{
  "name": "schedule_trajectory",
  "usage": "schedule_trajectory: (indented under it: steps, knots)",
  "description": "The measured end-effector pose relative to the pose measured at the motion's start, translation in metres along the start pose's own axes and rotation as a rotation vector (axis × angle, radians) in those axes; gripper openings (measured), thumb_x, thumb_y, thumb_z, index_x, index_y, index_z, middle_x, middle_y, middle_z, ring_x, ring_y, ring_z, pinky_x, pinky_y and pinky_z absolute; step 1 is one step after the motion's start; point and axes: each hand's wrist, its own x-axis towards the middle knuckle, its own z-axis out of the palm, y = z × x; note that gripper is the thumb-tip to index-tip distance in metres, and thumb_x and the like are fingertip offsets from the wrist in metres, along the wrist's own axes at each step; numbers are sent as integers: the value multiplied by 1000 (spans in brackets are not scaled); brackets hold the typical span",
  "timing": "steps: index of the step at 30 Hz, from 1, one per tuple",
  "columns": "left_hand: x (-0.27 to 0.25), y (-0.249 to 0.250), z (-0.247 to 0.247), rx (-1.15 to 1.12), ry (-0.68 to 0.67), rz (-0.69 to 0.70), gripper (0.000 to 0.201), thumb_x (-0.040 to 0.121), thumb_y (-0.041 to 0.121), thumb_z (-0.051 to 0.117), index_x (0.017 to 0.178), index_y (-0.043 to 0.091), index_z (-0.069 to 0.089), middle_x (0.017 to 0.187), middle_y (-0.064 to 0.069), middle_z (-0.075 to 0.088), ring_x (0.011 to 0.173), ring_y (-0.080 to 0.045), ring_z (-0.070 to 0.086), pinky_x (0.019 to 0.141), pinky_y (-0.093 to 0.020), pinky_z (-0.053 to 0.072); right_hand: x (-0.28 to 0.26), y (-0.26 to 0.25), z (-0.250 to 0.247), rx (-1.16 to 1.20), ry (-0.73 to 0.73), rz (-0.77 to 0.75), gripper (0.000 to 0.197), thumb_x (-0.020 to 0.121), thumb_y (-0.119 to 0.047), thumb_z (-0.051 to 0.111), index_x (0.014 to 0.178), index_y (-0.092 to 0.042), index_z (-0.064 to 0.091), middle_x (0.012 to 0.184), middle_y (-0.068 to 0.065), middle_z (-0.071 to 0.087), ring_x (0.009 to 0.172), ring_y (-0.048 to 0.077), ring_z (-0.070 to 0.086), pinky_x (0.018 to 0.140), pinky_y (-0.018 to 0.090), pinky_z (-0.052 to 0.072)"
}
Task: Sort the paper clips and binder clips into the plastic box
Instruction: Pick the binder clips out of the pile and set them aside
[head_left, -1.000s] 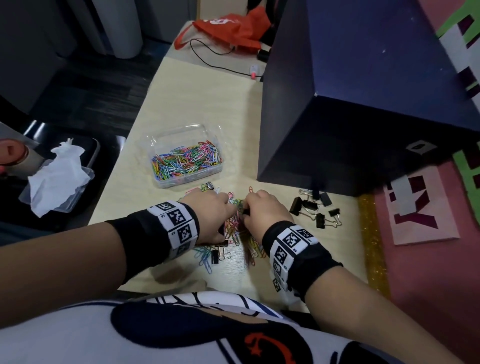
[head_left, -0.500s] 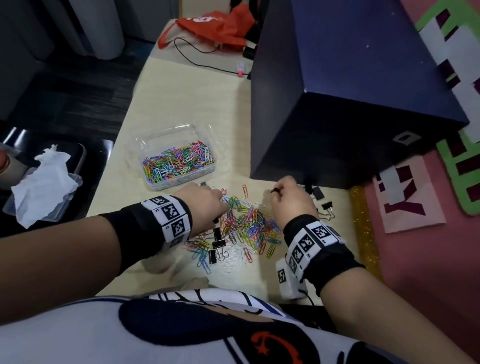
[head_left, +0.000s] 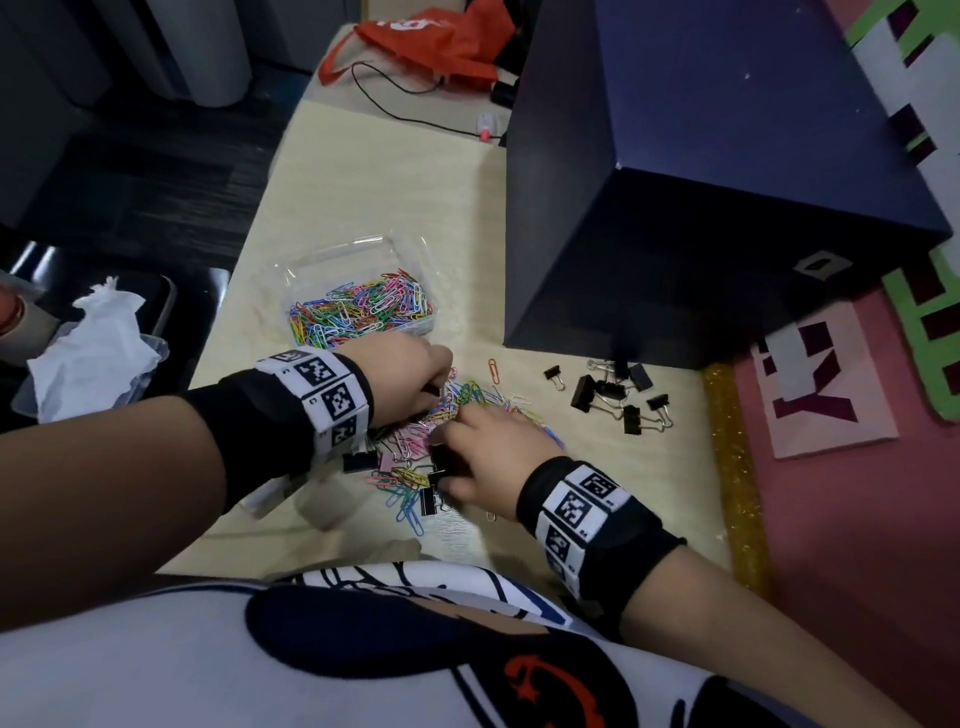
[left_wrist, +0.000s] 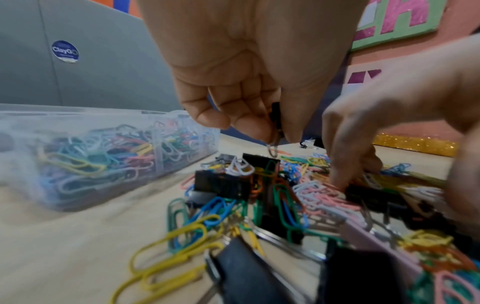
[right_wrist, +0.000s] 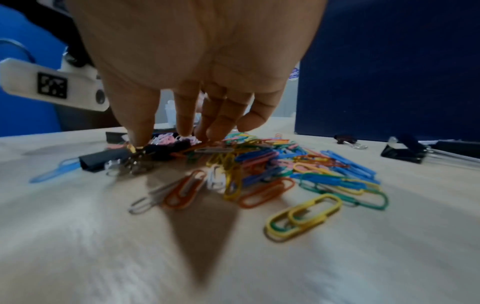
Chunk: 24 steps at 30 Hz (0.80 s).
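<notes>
A clear plastic box (head_left: 427, 326) (left_wrist: 91, 112) full of coloured paper clips sits at the table's left. In front of it lies a mixed pile of paper clips (head_left: 402, 480) (left_wrist: 306, 197) (right_wrist: 272, 164) and black binder clips. My left hand (head_left: 434, 389) (left_wrist: 275, 131) hovers at the pile's far left edge and pinches a small black binder clip (left_wrist: 275, 115) whose wire handle dangles. My right hand (head_left: 447, 460) (right_wrist: 163, 137) reaches down into the pile's near side, thumb and fingers closing on a black binder clip (right_wrist: 166, 151) that lies there.
Several loose black binder clips (head_left: 615, 397) (right_wrist: 402, 153) lie to the right, by a big dark blue box (head_left: 675, 208) that stands on the table. A tissue-filled container (head_left: 93, 348) sits off the left edge. A red bag (head_left: 431, 36) and a cable lie at the far end.
My right hand came back left from the binder clips by the blue box to the pile's near side. My left hand stayed at the pile's far left edge.
</notes>
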Motion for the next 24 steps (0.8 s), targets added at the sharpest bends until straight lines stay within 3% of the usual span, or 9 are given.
schedule_trajectory:
  steps: [5, 12, 16, 18, 24]
  knots:
    - [-2, -4, -2, 6, 52, 17, 32, 95, 30, 49, 126, 29, 54, 117, -5, 64, 108, -26, 60, 86, -33, 48, 2, -6, 2, -53, 3, -20, 52, 88, -45, 57, 135, -24, 46, 121, 6, 47, 119, 29, 44, 97, 41, 38]
    - [-4, -3, 1, 11, 45, 12, 19, 94, 25, 49, 109, 22, 60, 110, -4, 62, 102, -25, 58, 81, -31, 46, 2, -10, 2, 27, 44, -21, 44, 87, -32, 59, 125, -13, 47, 120, 10, 47, 116, 30, 46, 95, 40, 40]
    - [-5, -2, 1, -21, 62, -16, 16, 91, 21, 51, 106, 19, 58, 107, -5, 63, 99, -27, 58, 72, -27, 38, 2, -11, 5, 45, 21, -55, 36, 87, -14, 53, 122, -8, 49, 118, 14, 51, 113, 32, 48, 87, 38, 42]
    - [-5, -1, 1, -35, 69, -29, 15, 90, 19, 52, 104, 19, 57, 105, -4, 64, 98, -28, 59, 70, -27, 36, 2, -10, 6, 51, 11, -60, 38, 88, -12, 51, 125, -10, 49, 117, 14, 51, 113, 33, 49, 85, 39, 43]
    - [-5, -2, 3, -83, 114, -29, 11, 90, 18, 50, 99, 20, 56, 98, -7, 63, 88, -31, 59, 71, -34, 46, -2, -6, 12, 43, -20, -84, 41, 91, -21, 51, 132, -22, 51, 117, 10, 46, 113, 33, 48, 86, 42, 49]
